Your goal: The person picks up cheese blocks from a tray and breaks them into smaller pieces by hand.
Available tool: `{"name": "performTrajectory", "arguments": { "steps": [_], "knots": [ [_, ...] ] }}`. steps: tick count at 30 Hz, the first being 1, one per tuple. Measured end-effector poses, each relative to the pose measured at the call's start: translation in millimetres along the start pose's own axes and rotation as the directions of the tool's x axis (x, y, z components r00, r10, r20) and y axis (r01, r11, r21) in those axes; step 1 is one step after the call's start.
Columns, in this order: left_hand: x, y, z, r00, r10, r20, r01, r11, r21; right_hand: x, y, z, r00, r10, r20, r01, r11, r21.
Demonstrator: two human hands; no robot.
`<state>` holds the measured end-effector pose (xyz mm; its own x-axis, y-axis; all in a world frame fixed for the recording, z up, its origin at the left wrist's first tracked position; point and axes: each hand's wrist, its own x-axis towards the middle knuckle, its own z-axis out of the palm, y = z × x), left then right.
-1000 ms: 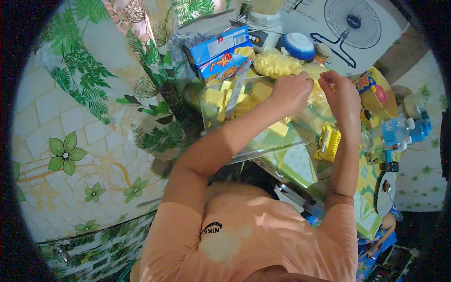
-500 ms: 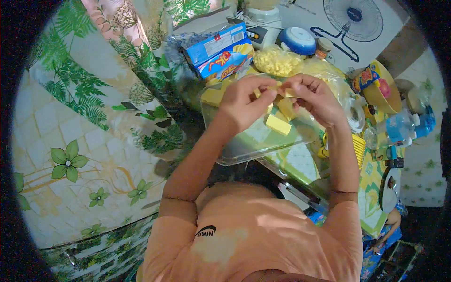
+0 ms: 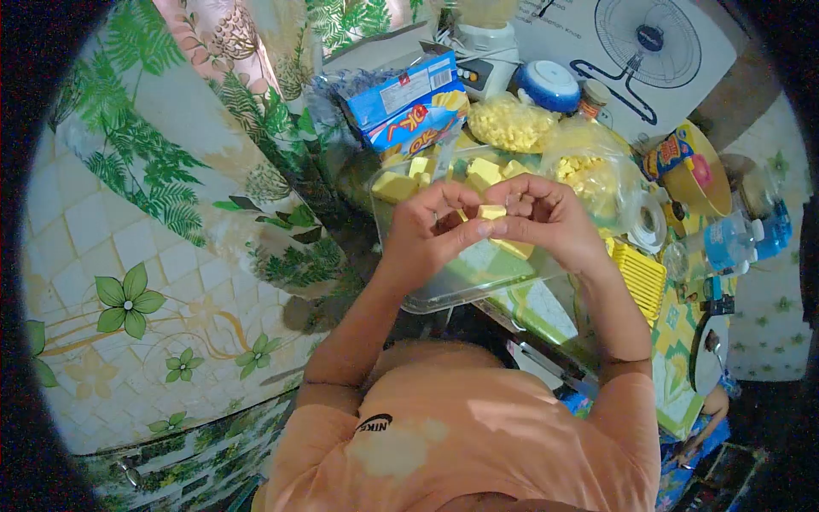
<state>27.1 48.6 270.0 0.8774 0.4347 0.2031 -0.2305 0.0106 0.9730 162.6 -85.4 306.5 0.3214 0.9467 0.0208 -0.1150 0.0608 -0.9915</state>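
Where one clear tray (image 3: 444, 300) rests, one blue box (image 3: 409, 107) stands just beyond it, two bags of yellow pieces (image 3: 514, 125) lie past its far right, and above it the left hand (image 3: 431, 235) and right hand (image 3: 550, 222) pinch one small yellow block (image 3: 491, 212) between narrowed fingertips. Beneath the tray spreads a green-and-yellow patterned tabletop (image 3: 546, 309), with leaf-print fabric (image 3: 145, 188) to its left. Compared with one second ago, both hands are over the tray rather than up by the bags.
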Motion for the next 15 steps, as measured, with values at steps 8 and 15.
{"name": "performTrajectory", "arguments": {
  "steps": [8, 15],
  "knots": [
    [-2.2, -1.2, -3.0, 0.995, -0.096, -0.027, 0.092, 0.988, -0.124, 1.9, 1.5, -3.9, 0.999, 0.041, 0.028, -0.044, 0.994, 0.101],
    [-1.5, -6.2, -3.7, 0.981, -0.192, -0.006, 0.182, 0.943, -0.279, 2.3, 9.8, -2.2, 0.994, -0.034, -0.100, 0.013, 0.978, -0.208]
  ]
}}
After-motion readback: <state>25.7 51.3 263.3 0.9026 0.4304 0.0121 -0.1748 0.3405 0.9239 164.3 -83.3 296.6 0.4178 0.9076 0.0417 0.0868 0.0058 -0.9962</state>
